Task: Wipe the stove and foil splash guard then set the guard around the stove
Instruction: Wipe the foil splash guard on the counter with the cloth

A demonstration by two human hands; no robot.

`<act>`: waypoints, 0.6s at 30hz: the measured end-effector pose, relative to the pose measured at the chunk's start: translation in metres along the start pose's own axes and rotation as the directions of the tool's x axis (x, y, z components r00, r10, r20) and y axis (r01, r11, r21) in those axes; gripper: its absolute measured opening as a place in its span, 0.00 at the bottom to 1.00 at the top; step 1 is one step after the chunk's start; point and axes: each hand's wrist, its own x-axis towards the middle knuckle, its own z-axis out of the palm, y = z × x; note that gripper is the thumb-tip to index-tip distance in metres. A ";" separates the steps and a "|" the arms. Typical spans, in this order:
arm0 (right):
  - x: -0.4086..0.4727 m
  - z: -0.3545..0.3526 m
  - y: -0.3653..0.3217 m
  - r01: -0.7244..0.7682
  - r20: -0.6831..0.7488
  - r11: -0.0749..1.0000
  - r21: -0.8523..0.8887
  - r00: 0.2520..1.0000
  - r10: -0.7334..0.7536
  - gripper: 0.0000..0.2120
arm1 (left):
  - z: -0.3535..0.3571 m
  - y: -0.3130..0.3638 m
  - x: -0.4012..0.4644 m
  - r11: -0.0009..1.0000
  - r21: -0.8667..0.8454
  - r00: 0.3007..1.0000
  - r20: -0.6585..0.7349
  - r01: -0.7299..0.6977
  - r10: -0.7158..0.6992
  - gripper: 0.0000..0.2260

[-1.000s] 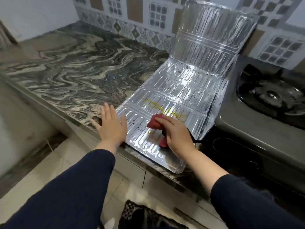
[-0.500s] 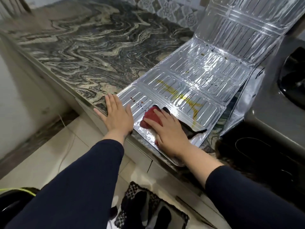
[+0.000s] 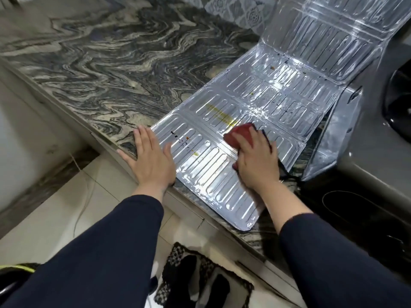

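Observation:
The foil splash guard (image 3: 262,101) lies unfolded on the marble counter, its far panel propped up against the tiled wall. Yellow streaks and dark specks mark its near panels. My right hand (image 3: 255,161) presses a red cloth (image 3: 240,135) onto the middle of the near panels, beside the yellow streak. Flat and with fingers spread, my left hand (image 3: 151,161) rests on the guard's left edge and the counter. The grey stove (image 3: 373,152) stands at the right, its black burner partly cut off by the frame edge.
The marble counter (image 3: 106,70) stretches left and back to the patterned wall tiles (image 3: 240,10). Its front edge runs diagonally under my hands. Below lie a pale tiled floor (image 3: 55,214) and a black-and-white mat (image 3: 200,283).
My right hand has slid the red cloth to the right and farther up the guard, toward the yellow streak. My left hand stays flat at the guard's left edge.

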 end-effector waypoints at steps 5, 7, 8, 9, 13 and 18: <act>0.059 -0.004 0.025 -0.259 -0.032 0.965 0.039 0.965 0.260 0.24 | 0.003 -0.002 0.001 1.000 0.003 1.000 -0.017 -0.002 0.002 0.28; 0.070 -0.007 0.028 -0.310 -0.035 0.948 0.080 0.949 0.313 0.24 | 0.003 -0.001 0.002 1.000 -0.005 1.000 -0.023 0.000 0.000 0.28; 0.068 -0.009 0.026 -0.323 -0.031 0.942 0.087 0.945 0.327 0.24 | 0.003 0.000 0.001 1.000 -0.008 1.000 -0.022 0.001 -0.001 0.28; 0.061 -0.010 0.020 -0.322 -0.023 0.943 0.088 0.946 0.325 0.24 | 0.002 0.000 0.000 1.000 -0.012 1.000 -0.022 0.003 -0.003 0.28; -0.005 -0.003 -0.019 -0.187 -0.041 0.980 0.066 0.981 0.190 0.26 | 0.003 0.002 0.000 0.999 -0.033 0.999 -0.035 0.022 -0.023 0.28; -0.045 0.002 -0.060 -0.064 -0.029 0.961 0.270 0.997 0.075 0.25 | -0.003 0.002 -0.002 1.000 -0.031 1.000 0.025 -0.002 0.002 0.30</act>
